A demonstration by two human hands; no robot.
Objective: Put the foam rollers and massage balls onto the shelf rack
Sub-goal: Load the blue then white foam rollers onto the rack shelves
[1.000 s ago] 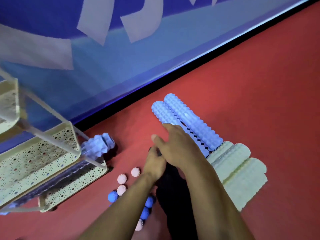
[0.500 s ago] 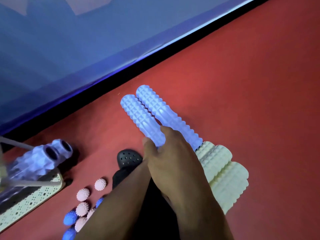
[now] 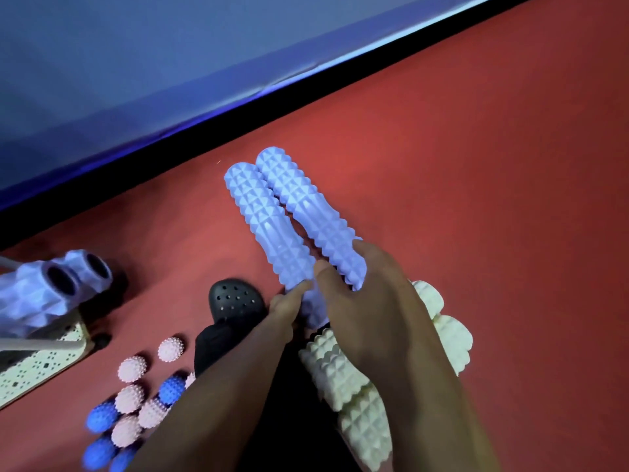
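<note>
Two blue spiked foam rollers (image 3: pixel 289 219) lie side by side, pointing away from me over the red floor. My right hand (image 3: pixel 367 301) grips their near ends from above, thumb on the left roller. My left hand (image 3: pixel 289 308) holds the left roller's near end from below. Several cream foam rollers (image 3: pixel 340 369) lie on the floor under my right forearm. Pink and blue spiky massage balls (image 3: pixel 132 400) sit in a cluster at lower left. The cream perforated shelf rack (image 3: pixel 37 362) shows at the left edge, with two blue rollers (image 3: pixel 51 294) lying on it.
A black clog (image 3: pixel 235 301) on a foot sits just left of my hands. A blue wall (image 3: pixel 170 63) with a black baseboard runs diagonally behind the rollers. Red floor (image 3: pixel 493 165) stretches to the right.
The view has swung right, so the rack slid to the left edge. Both hands have closed on the near ends of the two blue rollers, which now look raised at that end.
</note>
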